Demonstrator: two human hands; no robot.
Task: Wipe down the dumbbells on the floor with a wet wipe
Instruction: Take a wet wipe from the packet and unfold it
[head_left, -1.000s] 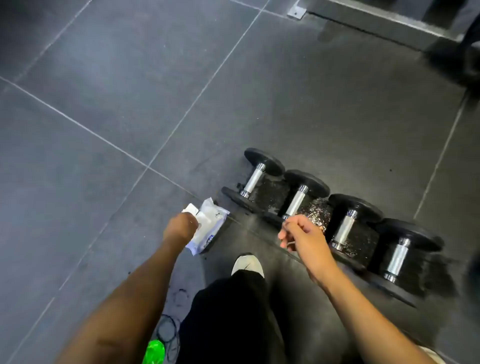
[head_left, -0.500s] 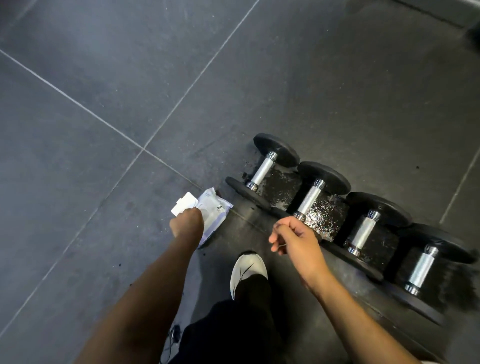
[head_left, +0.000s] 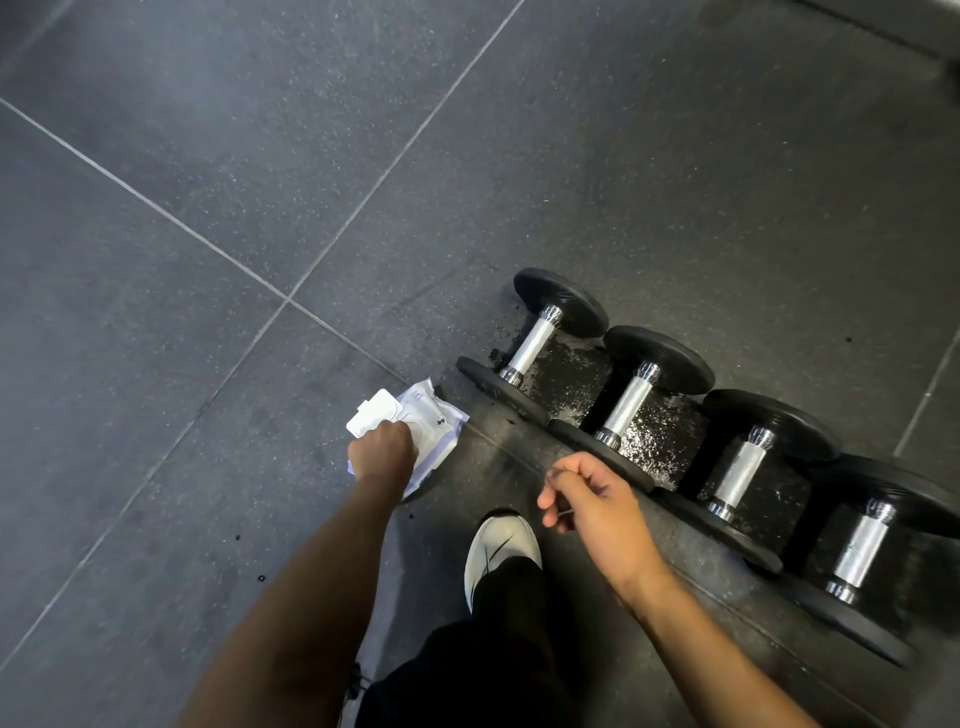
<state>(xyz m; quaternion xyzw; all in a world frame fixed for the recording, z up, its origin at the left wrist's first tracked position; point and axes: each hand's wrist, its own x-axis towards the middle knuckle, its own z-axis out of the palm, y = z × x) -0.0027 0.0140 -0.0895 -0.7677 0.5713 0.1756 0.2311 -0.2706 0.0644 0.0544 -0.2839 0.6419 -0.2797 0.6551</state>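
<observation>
Down low, fingers (head_left: 401, 432) of the left hand (head_left: 383, 453) curl round the wet wipe pack (head_left: 440, 415) on the floor (head_left: 208, 364). The right hand (head_left: 597, 501) hangs loosely curled; I cannot tell if it pinches anything. Four dumbbells (head_left: 626, 402) lie in a row just right of it.

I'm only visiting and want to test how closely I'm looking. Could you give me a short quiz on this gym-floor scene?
1. How many dumbbells lie in the row on the floor?
2. True or false: the right hand grips a dumbbell handle.
3. What does the left hand hold? A) the wipe pack B) a shoe C) a dumbbell plate

Key:
1. Four.
2. False. It hangs near the row with loosely curled fingers and holds nothing.
3. A.
</observation>
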